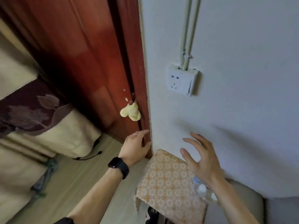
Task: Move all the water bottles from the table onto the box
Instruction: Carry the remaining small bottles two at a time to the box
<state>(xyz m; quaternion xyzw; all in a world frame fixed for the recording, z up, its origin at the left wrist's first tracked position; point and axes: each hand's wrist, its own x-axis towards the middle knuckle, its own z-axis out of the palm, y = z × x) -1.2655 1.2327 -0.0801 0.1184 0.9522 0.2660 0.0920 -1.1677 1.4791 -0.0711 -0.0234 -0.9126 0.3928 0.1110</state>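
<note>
Both hands empty, fingers spread: left hand (134, 147) at the door frame (139, 75), right hand (201, 160) above the cloth-covered surface (165, 180). Bottles (200, 188) sit beneath the right wrist (blurred, count unclear). Advice: drop the right hand, grip one bottle mid-body, lift straight.

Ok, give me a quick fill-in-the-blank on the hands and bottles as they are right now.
1. The watch sits on the ___ wrist.
2. The right hand, fingers spread, holds ___.
3. The bottles under the right forearm have ___ caps.
4. The cloth on the door is ___.
Missing words: left; nothing; white; yellow.
</note>
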